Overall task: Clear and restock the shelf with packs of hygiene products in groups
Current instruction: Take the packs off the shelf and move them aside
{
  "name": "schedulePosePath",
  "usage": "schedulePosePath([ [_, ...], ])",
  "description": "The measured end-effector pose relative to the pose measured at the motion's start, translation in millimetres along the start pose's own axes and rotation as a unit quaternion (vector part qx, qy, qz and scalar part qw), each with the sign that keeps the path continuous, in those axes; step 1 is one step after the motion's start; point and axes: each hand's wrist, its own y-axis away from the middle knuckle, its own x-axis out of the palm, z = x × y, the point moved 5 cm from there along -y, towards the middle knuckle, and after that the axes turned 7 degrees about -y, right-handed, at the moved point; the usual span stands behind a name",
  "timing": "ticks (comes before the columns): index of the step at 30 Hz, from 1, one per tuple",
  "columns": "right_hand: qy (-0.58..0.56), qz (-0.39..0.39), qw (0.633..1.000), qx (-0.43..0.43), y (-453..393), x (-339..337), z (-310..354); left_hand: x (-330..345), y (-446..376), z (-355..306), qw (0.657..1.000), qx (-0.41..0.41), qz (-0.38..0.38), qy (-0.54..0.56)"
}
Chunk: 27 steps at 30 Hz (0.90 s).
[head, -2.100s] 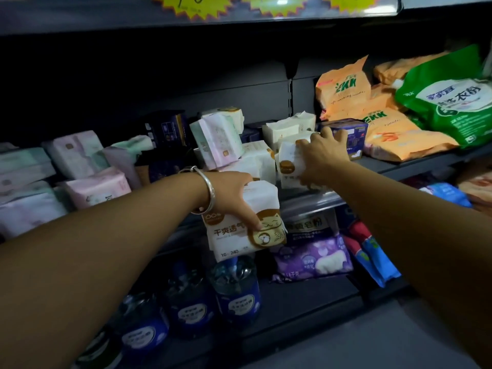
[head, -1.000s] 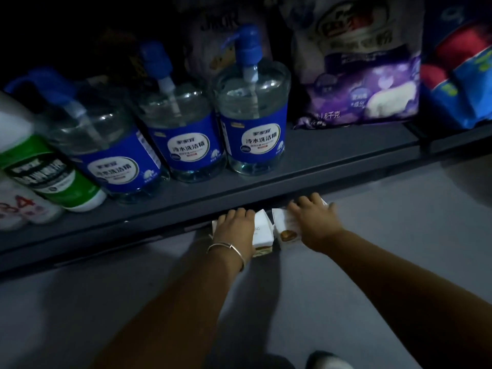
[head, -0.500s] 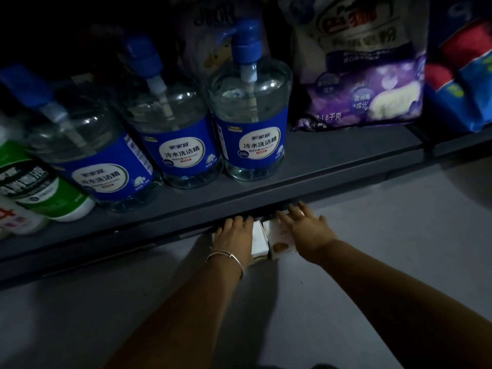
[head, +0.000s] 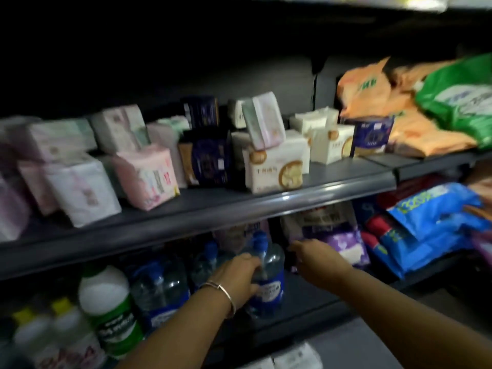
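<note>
The middle shelf (head: 266, 206) holds hygiene packs in loose groups: white packs with a brown round logo (head: 277, 169), a second group of white packs (head: 331, 145), pink packs (head: 146, 177), pale packs (head: 82, 187) and dark blue packs (head: 210, 161). One pale pack (head: 263, 121) leans on top of the white ones. My left hand (head: 237, 278), with a bracelet at the wrist, is below that shelf in front of a blue-labelled bottle (head: 269, 286), fingers loosely curled, holding nothing. My right hand (head: 316, 257) is beside it, fingers reaching left, empty. White packs (head: 295, 358) lie on the floor below.
The lower shelf carries pump bottles of clear liquid (head: 162, 291), a white and green bottle (head: 111, 310), a purple bag (head: 343, 241) and blue bags (head: 431, 222). Orange bags (head: 370, 89) and a green bag (head: 458, 99) fill the right of the middle shelf. The image is motion-blurred.
Both hands have let go of the white packs on the floor and risen to the lower shelf's height. The view has swung up from the floor to the middle shelf.
</note>
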Motion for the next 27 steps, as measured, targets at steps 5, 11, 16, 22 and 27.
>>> schedulePosePath([
  [5,-0.018,-0.108,0.994,-0.005,2.4,-89.2,19.7,-94.1,3.6,2.4,0.992,0.013,-0.121,0.034],
  [11,-0.031,-0.165,0.986,-0.002,-10.0,-130.3,4.9,-156.0,-16.4,-13.2,0.965,-0.001,-0.255,0.066],
  [16,-0.033,-0.191,0.981,-0.015,-35.2,-160.0,-4.8,-204.5,-44.2,-23.8,0.928,-0.066,-0.365,0.041],
  [22,-0.014,-0.132,0.991,0.004,-67.7,-170.4,-20.9,-233.3,-88.2,-50.7,0.913,-0.004,-0.368,-0.175],
  [27,-0.026,-0.09,0.995,-0.037,-89.7,-171.5,-18.6,-234.6,-112.5,-43.2,0.905,0.005,-0.298,-0.305],
])
